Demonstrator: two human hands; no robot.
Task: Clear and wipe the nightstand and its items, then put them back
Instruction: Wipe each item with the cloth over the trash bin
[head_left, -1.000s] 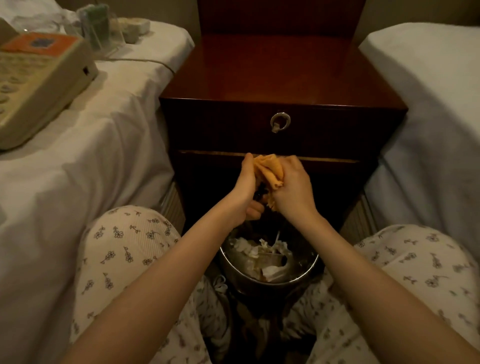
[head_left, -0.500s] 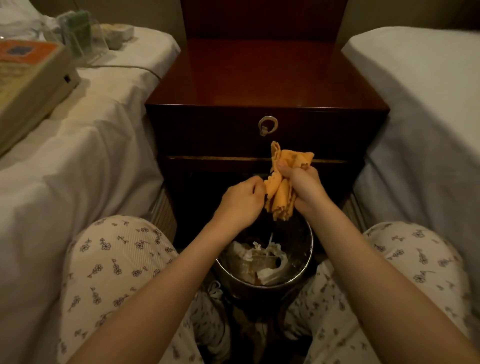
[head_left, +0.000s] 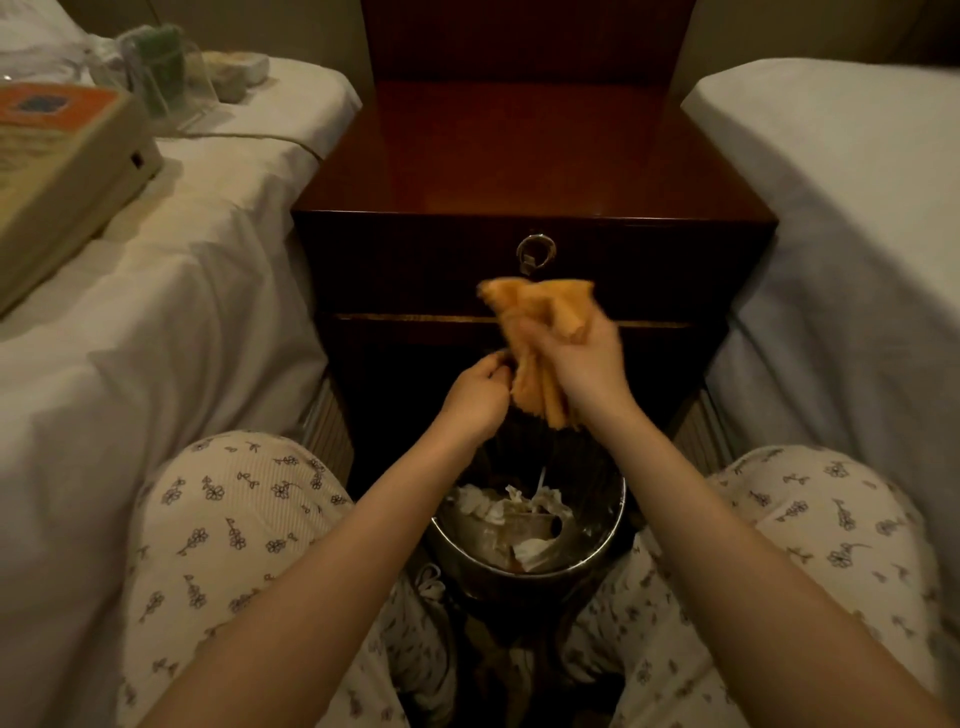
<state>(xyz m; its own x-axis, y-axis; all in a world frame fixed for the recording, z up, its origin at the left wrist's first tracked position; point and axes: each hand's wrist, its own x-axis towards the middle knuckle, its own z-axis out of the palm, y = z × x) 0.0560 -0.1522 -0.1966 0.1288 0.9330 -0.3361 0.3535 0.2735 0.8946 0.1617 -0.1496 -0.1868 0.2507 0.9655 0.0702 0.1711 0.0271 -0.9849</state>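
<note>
A second ago both hands were clasped together around the bunched orange cloth (head_left: 535, 307). Since then the left hand (head_left: 475, 397) has slid off and dropped to the lower left. Its curled fingertips are now at the cloth's left edge, and whether they pinch it is unclear. The right hand (head_left: 579, 361) alone grips the cloth, lifted closer beneath the drawer's ring pull (head_left: 536, 253), its top corners fanned out and motion-blurred.
</note>
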